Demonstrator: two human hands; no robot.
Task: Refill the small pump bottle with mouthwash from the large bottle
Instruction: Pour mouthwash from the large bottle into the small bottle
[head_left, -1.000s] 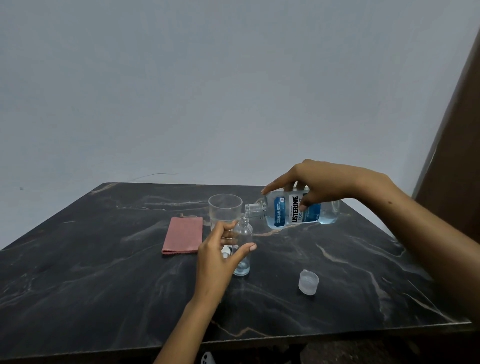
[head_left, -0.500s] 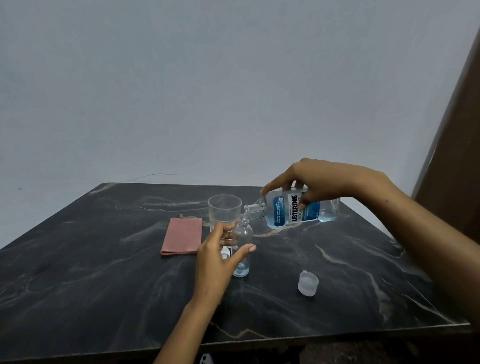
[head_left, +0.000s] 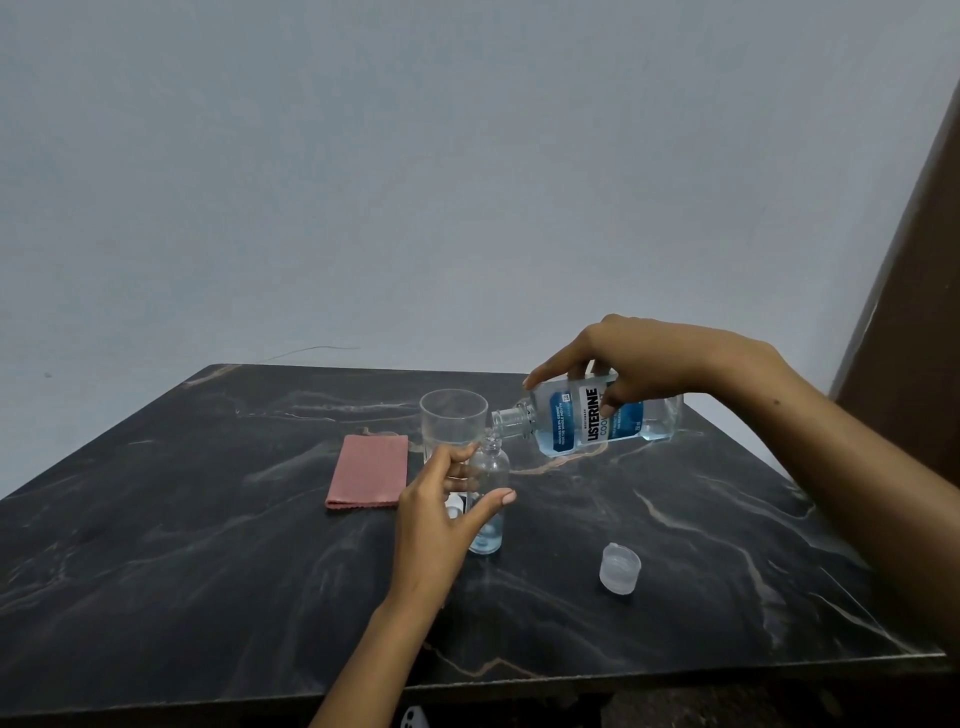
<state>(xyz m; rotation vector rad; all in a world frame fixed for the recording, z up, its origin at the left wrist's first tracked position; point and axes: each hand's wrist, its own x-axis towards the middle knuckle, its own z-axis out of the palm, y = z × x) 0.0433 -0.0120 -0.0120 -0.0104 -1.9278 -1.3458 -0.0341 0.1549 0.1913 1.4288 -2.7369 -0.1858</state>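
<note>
Mouthwash pours now: right hand (head_left: 654, 364) grips the tipped large bottle (head_left: 597, 418), left hand (head_left: 441, 514) clasps the small bottle (head_left: 488, 499); next, level off before overflow.

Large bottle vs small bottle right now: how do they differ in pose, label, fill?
Pose: the large bottle is tipped near horizontal in the right hand, neck toward the small bottle, which stands upright on the table, gripped by the left hand.
Label: the large bottle carries a blue Listerine label; the small bottle is plain.
Fill: the large bottle's blue liquid pools along its lower side; the small bottle shows only a little at its base.
Both are clear and uncapped.
</note>
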